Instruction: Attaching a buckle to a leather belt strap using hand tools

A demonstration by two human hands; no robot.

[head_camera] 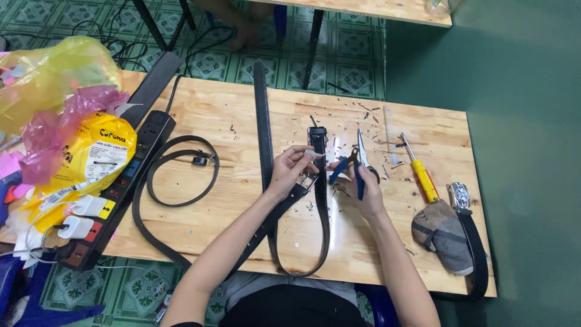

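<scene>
You are mid-way through working on the black belt's [319, 200] buckle end at the middle of the tabletop [242, 115]. Your left hand [289, 171] has its grip pinched on a small pale piece, possibly the buckle clasp, and your right hand [362, 188] is clamped around the blue-handled pliers [351, 166]. The next move calls for steady jaws at the buckle. Count three belts, one pair of scissors [363, 148] and one yellow screwdriver [422, 171].
</scene>
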